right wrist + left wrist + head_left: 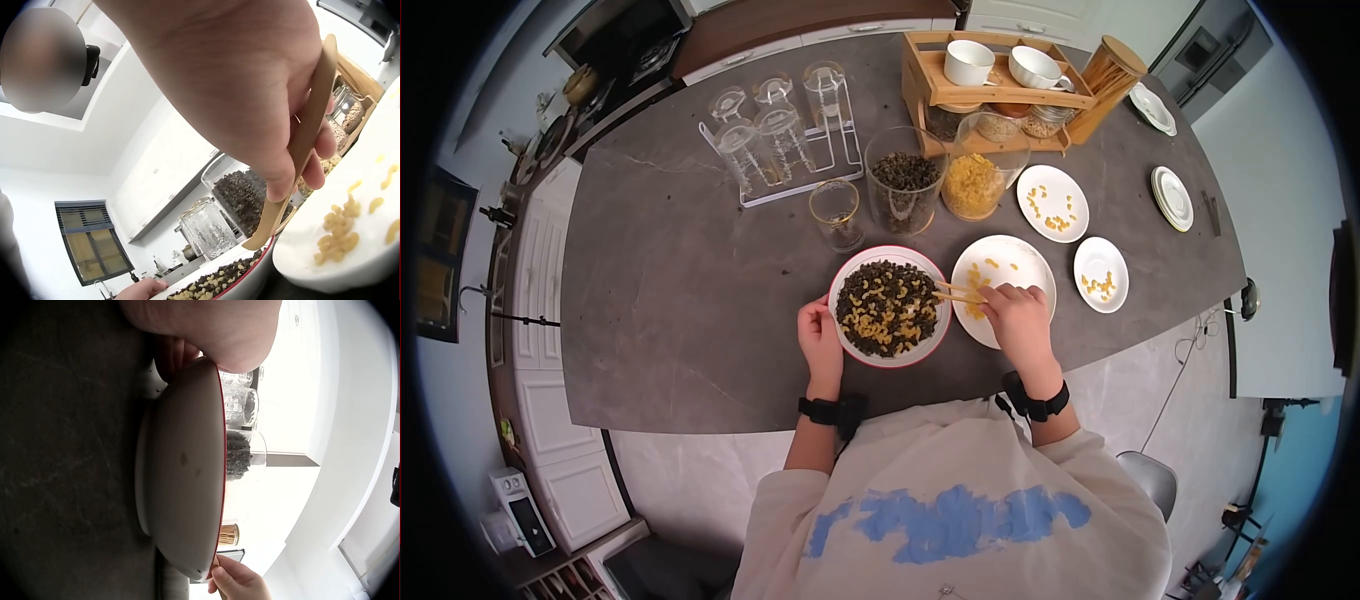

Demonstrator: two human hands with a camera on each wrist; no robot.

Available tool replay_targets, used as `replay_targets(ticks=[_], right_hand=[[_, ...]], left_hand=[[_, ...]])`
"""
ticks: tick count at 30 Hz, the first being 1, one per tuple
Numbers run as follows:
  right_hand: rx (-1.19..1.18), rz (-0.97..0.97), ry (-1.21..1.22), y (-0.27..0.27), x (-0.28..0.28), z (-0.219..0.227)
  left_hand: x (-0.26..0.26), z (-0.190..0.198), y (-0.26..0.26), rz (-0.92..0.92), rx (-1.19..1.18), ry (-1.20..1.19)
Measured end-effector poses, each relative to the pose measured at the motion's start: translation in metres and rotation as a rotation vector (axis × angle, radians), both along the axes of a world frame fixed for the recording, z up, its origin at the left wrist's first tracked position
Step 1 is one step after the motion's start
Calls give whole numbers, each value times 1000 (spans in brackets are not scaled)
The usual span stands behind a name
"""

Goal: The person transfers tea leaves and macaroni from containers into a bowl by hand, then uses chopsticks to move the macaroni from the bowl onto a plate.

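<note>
A white bowl with a red rim [187, 487] stands on the dark table, filled with small dark pieces mixed with yellow macaroni [890, 315]. My left hand [820, 340] grips its left edge, thumb at the rim and fingers against the outside. In my right hand [1022, 325] I hold wooden tongs [322, 81], pinched between thumb and fingers. Their tips reach over the bowl's right rim; whether they hold a piece, I cannot tell. Below the right hand lies a white plate [1035, 270] with a small heap of macaroni [337, 234].
Behind the bowl stand a drinking glass [836, 215], a jar of dark pieces [905, 175] and a jar of macaroni [973, 185]. Two smaller plates [1075, 222] [1115, 262] hold loose macaroni. Farther back are a rack of glassware [800, 185] and a wooden shelf [920, 75] with white cups.
</note>
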State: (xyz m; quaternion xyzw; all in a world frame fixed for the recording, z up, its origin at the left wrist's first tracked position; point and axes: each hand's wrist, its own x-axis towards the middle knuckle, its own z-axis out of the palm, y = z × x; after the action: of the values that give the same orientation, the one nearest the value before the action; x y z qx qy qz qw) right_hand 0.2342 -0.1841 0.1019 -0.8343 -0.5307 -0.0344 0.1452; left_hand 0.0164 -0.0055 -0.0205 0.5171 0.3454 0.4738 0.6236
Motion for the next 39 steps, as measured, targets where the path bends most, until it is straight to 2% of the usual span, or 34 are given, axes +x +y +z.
replay_targets(ticks=[11, 18, 26, 32, 39], right_hand=[[-12, 73, -36, 13, -11, 6], [-84, 199, -265, 23, 13, 13], [-221, 330, -428, 34, 12, 13], [-224, 339, -402, 32, 14, 16], [-104, 242, -314, 13, 27, 21]], left_hand=[[1, -1, 0, 0, 1, -15], [1, -2, 1, -7, 11, -18], [0, 0, -1, 1, 24, -13], [0, 2, -1, -4, 10, -18], [0, 0, 0, -7, 11, -12]])
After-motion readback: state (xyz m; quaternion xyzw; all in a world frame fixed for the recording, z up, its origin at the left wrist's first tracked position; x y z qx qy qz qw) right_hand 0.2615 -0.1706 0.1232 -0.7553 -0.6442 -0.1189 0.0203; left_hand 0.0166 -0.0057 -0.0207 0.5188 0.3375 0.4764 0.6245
